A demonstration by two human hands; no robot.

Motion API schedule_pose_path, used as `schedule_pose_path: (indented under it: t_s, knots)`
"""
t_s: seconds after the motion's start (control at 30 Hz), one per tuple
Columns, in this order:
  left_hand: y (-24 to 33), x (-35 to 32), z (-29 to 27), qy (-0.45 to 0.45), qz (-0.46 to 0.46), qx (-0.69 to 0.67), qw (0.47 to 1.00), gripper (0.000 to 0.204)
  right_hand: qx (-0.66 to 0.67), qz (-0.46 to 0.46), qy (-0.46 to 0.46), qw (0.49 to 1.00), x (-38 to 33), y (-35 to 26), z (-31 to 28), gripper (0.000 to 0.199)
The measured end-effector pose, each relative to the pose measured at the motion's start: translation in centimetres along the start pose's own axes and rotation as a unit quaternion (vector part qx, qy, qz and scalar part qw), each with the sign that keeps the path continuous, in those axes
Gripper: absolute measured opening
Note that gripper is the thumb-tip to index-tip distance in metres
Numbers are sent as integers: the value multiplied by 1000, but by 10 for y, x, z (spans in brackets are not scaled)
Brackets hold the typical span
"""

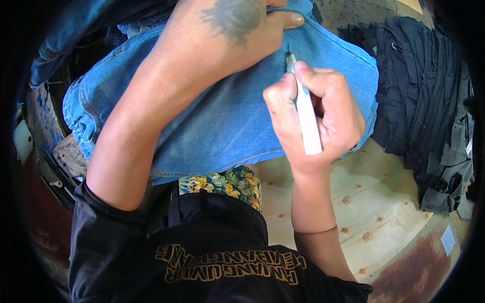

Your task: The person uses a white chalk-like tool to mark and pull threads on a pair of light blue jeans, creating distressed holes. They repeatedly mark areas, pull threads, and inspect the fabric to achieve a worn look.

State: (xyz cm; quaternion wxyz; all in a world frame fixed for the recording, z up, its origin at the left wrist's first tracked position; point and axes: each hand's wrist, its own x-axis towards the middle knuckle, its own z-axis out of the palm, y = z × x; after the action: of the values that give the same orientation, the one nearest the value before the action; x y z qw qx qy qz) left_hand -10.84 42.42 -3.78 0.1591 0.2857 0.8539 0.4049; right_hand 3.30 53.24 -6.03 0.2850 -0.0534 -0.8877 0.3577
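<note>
We are working on a light blue denim garment (227,116), which is lying spread across a pale plywood table (364,202) directly in front of us, its hem edge running just above our floral-print waistband (227,184). Our right hand (313,118) is closing its fingers around a white chalk stick (307,113), pinching it between thumb and forefinger, and the tip is touching the denim near a small slit in the cloth. Our left hand (227,30) is pressing down flat on the denim just above that spot, fingers together and the thumb stretching out toward the chalk tip, so the two hands are sitting very near each other. To the right, well apart from the denim, a stack of dark folded garments (429,101) is lying on the same table. More blue denim (96,25) is bunching up at the upper left.
</note>
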Motion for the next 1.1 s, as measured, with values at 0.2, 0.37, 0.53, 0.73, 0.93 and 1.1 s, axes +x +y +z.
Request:
schedule_pose_path:
  t_s: [0.2,0.37,0.53,0.73,0.93,1.1]
  knots:
    - [3,-8,2,49,65,53,995,27,-8,59,-28,998,0,-6,0,17]
    - [-1,-1,0,7,13,-13,1000,26,14,-7,-34,999,-10,-15,-13,17]
    - [-5,-2,0,12,19,-6,1000,25,12,-8,17,1000,-5,-3,0,16]
    - [-7,-2,1,11,26,22,999,24,-4,13,-39,999,-5,-4,-2,19]
    - [-4,-2,-3,-6,3,-23,1000,24,36,-2,-2,999,-8,-7,-4,18]
    - [-8,-2,-2,-9,-10,-8,1000,24,25,-1,4,1000,-8,-1,7,15]
